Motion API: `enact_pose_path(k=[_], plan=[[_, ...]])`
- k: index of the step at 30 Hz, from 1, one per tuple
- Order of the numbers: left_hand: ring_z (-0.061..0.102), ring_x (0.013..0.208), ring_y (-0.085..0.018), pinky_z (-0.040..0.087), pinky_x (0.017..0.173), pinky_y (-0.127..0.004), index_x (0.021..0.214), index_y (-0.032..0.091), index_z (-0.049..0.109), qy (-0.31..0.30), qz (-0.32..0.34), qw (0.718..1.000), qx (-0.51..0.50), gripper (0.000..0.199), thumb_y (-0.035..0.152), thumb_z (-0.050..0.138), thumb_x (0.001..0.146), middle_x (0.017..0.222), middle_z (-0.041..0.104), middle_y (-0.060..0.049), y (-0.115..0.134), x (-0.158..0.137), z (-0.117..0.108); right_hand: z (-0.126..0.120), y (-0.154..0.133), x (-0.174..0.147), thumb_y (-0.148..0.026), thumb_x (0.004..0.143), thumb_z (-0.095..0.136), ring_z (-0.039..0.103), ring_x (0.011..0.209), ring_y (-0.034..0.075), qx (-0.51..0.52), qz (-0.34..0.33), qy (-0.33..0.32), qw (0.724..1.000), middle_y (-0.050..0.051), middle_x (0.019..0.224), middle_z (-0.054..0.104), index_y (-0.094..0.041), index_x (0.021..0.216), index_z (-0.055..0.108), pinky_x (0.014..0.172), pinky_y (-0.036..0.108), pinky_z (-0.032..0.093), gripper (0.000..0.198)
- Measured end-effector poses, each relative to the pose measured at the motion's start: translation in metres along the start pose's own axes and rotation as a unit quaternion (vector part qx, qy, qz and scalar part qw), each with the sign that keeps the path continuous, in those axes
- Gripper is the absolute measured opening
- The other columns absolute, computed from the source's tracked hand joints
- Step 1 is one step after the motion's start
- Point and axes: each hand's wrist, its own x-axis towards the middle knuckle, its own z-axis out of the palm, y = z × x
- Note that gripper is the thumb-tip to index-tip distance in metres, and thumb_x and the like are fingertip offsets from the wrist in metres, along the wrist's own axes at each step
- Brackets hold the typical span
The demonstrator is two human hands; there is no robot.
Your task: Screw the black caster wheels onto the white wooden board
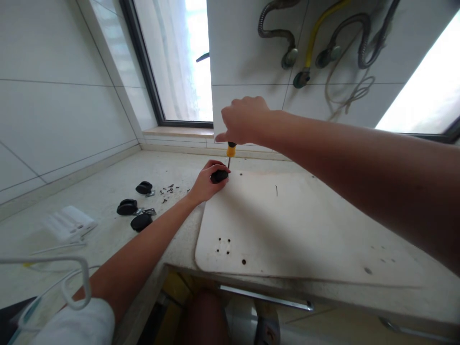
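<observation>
Gripped from above by my right hand [244, 120] is a screwdriver [231, 151] with a yellow and black handle. Its shaft points down beside my left hand [212, 181], which is closed around a black caster wheel [219, 176] at the far left corner of a white board [251, 225]. My fingers hide the caster's plate and the screwdriver's tip. The board lies flat on the counter, with a cluster of small holes near its front left corner.
Three loose black casters [127, 207] sit on the countertop [179, 220] to the left, close to several scattered screws [167, 190]. Farther left are a white plastic piece [70, 223] and a white cable [46, 259]. Hoses and a yellow pipe [316, 33] run along the tiled wall.
</observation>
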Motion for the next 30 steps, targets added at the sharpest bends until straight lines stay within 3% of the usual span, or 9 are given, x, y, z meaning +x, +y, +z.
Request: enact_pose_path(k=[4,6,8,12,16,18,21,25,30], plan=[[0.074,0.122,-0.03,0.06,0.118,-0.052,0.113,0.025,0.084,0.003,0.003,1.0,-0.004,0.023,0.031,0.082,0.091,0.128,0.073,-0.012,0.0,0.0,0.0,0.002,0.006,0.002,-0.05,0.082,0.101,0.078,0.105,0.03,0.053,-0.069,-0.073,0.994,0.01,0.104,0.08,-0.018,0.121,0.083,0.095,0.044,0.062,0.054],[0.074,0.121,-0.029,0.06,0.118,-0.052,0.113,0.025,0.084,0.005,0.007,1.0,-0.004,0.023,0.031,0.083,0.091,0.127,0.073,-0.012,0.0,0.0,0.0,0.003,0.005,0.002,-0.058,0.093,0.09,0.077,0.11,0.032,0.049,-0.039,-0.03,0.998,0.014,0.107,0.08,-0.016,0.118,0.083,0.096,0.046,0.062,0.05],[0.074,0.12,-0.029,0.061,0.117,-0.051,0.113,0.025,0.085,0.007,0.011,1.0,-0.004,0.023,0.031,0.083,0.091,0.126,0.073,-0.012,0.0,0.0,0.0,0.004,0.004,0.002,-0.063,0.094,0.088,0.076,0.12,0.037,0.038,-0.019,0.017,0.999,0.018,0.117,0.079,-0.013,0.118,0.083,0.1,0.049,0.062,0.055],[0.075,0.119,-0.028,0.061,0.115,-0.049,0.113,0.024,0.085,0.008,0.02,1.0,0.0,0.023,0.032,0.082,0.092,0.125,0.073,-0.011,-0.002,0.0,0.0,0.005,0.006,0.003,-0.043,0.079,0.105,0.077,0.118,0.033,0.079,-0.084,-0.045,0.992,0.011,0.107,0.08,-0.016,0.118,0.083,0.102,0.043,0.062,0.052],[0.075,0.119,-0.027,0.061,0.115,-0.048,0.113,0.024,0.085,0.013,0.024,1.0,0.006,0.023,0.031,0.083,0.091,0.125,0.074,-0.01,-0.004,0.0,0.001,0.006,0.009,0.001,-0.064,0.094,0.087,0.074,0.127,0.041,0.075,-0.026,0.018,0.997,0.02,0.125,0.077,-0.013,0.125,0.081,0.103,0.049,0.062,0.06],[0.075,0.119,-0.027,0.061,0.115,-0.047,0.113,0.024,0.085,0.014,0.025,1.0,0.008,0.024,0.032,0.083,0.091,0.125,0.074,-0.01,-0.005,0.0,0.001,0.007,0.01,-0.002,-0.059,0.085,0.097,0.079,0.113,0.035,0.099,-0.05,-0.029,0.993,0.014,0.121,0.079,-0.019,0.13,0.08,0.096,0.044,0.063,0.063],[0.075,0.119,-0.028,0.061,0.116,-0.047,0.113,0.024,0.085,0.013,0.029,0.999,0.01,0.024,0.034,0.083,0.091,0.126,0.074,-0.01,-0.004,0.001,0.0,0.009,0.009,-0.006,-0.052,0.084,0.096,0.077,0.088,0.026,0.14,-0.065,-0.069,0.986,0.007,0.091,0.078,-0.019,0.114,0.082,0.083,0.039,0.06,0.047],[0.075,0.119,-0.029,0.061,0.115,-0.048,0.112,0.023,0.085,0.012,0.031,0.999,0.019,0.024,0.036,0.084,0.091,0.125,0.075,-0.01,-0.002,0.001,-0.001,0.003,0.021,-0.015,-0.078,0.087,0.083,0.074,0.084,0.028,0.16,0.0,0.01,0.987,0.008,0.07,0.072,-0.018,0.085,0.075,0.082,0.043,0.057,0.061],[0.076,0.118,-0.028,0.062,0.112,-0.046,0.112,0.023,0.086,0.019,0.043,0.998,0.031,0.023,0.036,0.084,0.092,0.123,0.077,-0.01,0.0,0.0,-0.002,-0.017,0.055,-0.065,-0.079,0.094,0.075,0.068,0.07,0.02,0.201,0.093,0.134,0.966,0.008,0.07,0.075,-0.021,0.078,0.074,0.073,0.038,0.048,0.06]])
